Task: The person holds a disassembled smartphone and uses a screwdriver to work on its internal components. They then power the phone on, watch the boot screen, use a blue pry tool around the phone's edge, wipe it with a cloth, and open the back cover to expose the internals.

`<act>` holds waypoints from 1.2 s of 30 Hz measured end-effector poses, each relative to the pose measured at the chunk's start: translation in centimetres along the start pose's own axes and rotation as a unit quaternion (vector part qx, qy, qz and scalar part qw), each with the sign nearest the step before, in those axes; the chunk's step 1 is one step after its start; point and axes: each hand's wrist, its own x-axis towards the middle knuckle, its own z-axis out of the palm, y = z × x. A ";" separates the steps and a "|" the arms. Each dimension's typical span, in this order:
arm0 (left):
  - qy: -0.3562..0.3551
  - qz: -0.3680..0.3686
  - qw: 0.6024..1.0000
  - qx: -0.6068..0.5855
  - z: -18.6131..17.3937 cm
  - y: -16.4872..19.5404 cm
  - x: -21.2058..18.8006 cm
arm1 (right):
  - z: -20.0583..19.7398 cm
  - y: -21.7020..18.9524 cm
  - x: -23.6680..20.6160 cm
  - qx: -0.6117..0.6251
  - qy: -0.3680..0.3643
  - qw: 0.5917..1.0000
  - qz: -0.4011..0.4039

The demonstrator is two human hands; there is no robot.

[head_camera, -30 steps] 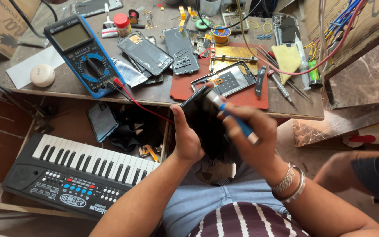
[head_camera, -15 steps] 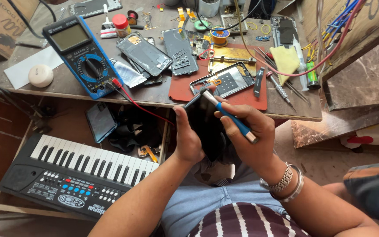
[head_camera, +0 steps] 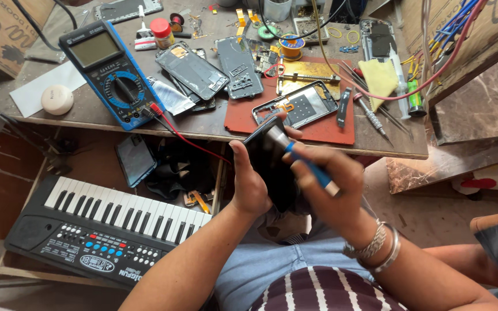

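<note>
My left hand (head_camera: pixel 248 185) grips a black phone (head_camera: pixel 270 162) by its left edge, held upright just in front of the workbench edge. My right hand (head_camera: pixel 329 185) holds a blue-handled screwdriver (head_camera: pixel 309 166), its tip pressed against the upper part of the phone. Two metal bangles sit on my right wrist. Behind the phone, on a red mat (head_camera: pixel 243 115), lies an opened phone frame (head_camera: pixel 297 106).
On the bench (head_camera: pixel 214 131) rest a blue multimeter (head_camera: pixel 109 74) with a red lead, several phone back panels (head_camera: pixel 190 69), a solder spool (head_camera: pixel 291 46), a yellow cloth (head_camera: pixel 379 77), tweezers and wires. A toy keyboard (head_camera: pixel 106 229) and another phone (head_camera: pixel 135 159) sit below left. Another person's arm (head_camera: pixel 497 242) is at right.
The camera view has drifted slightly. My hands stay on the phone, and the screwdriver tip has shifted a little across its upper part.
</note>
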 end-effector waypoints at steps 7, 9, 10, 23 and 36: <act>0.008 0.005 0.999 0.052 0.4 0.0 0.2 | -0.4 -0.1 0.4 -0.035 -0.023 0.999 -0.034; 0.013 -0.026 0.999 0.040 0.6 0.1 -0.1 | -0.3 0.1 0.3 -0.013 -0.017 1.000 -0.018; 0.019 -0.020 0.998 0.051 0.6 0.1 -0.2 | -0.3 0.3 0.2 0.002 -0.027 0.999 -0.021; 0.002 -0.031 0.999 0.031 0.6 -0.2 0.0 | -4.7 2.9 -1.0 0.045 -0.075 0.996 -0.020; 0.026 -0.036 0.999 -0.003 0.4 -0.3 0.3 | -4.2 -0.1 1.4 -0.066 -0.098 0.989 -0.093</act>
